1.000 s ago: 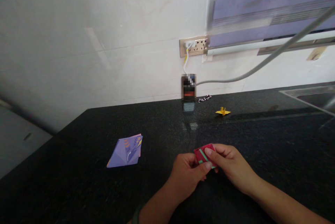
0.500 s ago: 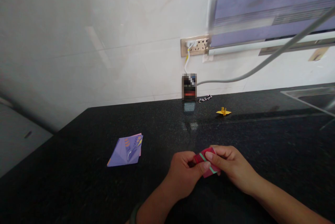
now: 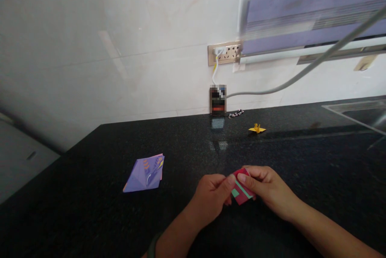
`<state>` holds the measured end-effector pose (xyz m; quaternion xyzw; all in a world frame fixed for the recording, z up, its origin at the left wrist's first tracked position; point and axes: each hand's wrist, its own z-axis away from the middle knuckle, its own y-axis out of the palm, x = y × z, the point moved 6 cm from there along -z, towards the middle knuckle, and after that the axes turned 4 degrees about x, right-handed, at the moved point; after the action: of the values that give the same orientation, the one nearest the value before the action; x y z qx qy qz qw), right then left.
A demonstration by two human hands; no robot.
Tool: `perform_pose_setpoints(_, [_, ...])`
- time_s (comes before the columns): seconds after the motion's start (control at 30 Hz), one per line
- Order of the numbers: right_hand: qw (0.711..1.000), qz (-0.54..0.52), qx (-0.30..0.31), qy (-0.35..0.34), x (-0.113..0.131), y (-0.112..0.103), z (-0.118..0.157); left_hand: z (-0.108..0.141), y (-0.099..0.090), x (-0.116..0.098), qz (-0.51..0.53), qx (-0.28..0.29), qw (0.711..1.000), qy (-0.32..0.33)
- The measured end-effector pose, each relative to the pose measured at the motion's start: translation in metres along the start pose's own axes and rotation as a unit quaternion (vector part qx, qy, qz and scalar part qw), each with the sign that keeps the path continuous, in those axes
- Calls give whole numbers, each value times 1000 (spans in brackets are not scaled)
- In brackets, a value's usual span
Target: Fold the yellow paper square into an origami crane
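A small folded sheet of red origami paper (image 3: 243, 194) with mint-green stripes is held between my two hands above the dark counter. My left hand (image 3: 212, 195) pinches its left corner, thumb on top. From the other side my right hand (image 3: 267, 187) grips the upper right edge, its thumb pressed on the paper and the fingers curled behind. The hands hide parts of the paper's edges. Off to the left lies a stack of purple patterned origami paper (image 3: 146, 173). Beyond my hands a yellow folded paper crane (image 3: 257, 129) sits on the counter.
Against the white wall stands a small blurred-out box (image 3: 218, 101), with a beaded strand (image 3: 236, 113) beside it. A grey cable (image 3: 289, 85) runs from there to the upper right. A wall socket (image 3: 224, 53) is above. The sink rim (image 3: 356, 120) is at the right.
My left thumb has shifted up and left on the red paper, baring more of the green pattern. My right hand keeps nearly the same hold.
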<state>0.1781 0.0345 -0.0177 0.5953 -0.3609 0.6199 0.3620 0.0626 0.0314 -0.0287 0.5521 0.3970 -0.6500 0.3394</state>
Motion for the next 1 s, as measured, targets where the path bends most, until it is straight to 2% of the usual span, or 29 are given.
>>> perform_pose_setpoints(0.1, [999, -15, -27, 10, -3, -3, -1, -1, 4, 1, 41, 27, 999, -3])
perform_pose_setpoints(0.17, [998, -19, -55, 0, -3, -4, -2, -2, 0, -1, 75, -15, 997, 8])
perform_pose_setpoints(0.27, [998, -31, -61, -1, -6, 0, -4, -3, -6, 0, 109, -87, 990, 15])
perform_pose_setpoints(0.53, [996, -13, -88, -11, -12, 1, -2, -1, -6, -4, 126, -120, 984, 36])
perform_pose_setpoints(0.67, [995, 9, -97, -17, -9, -3, -2, 0, -7, -7, 112, -120, 985, 43])
perform_pose_setpoints(0.8, [990, -8, -138, -31, -7, -12, -1, 0, -8, -3, 82, -131, 987, 46])
perform_pose_setpoints(0.9, [986, 4, -160, -44, -5, -18, 0, 0, -6, -1, 97, -111, 988, 44])
perform_pose_setpoints(1.0, [987, 23, -156, -38, -5, -20, 1, -1, -3, -3, 143, -83, 985, 43])
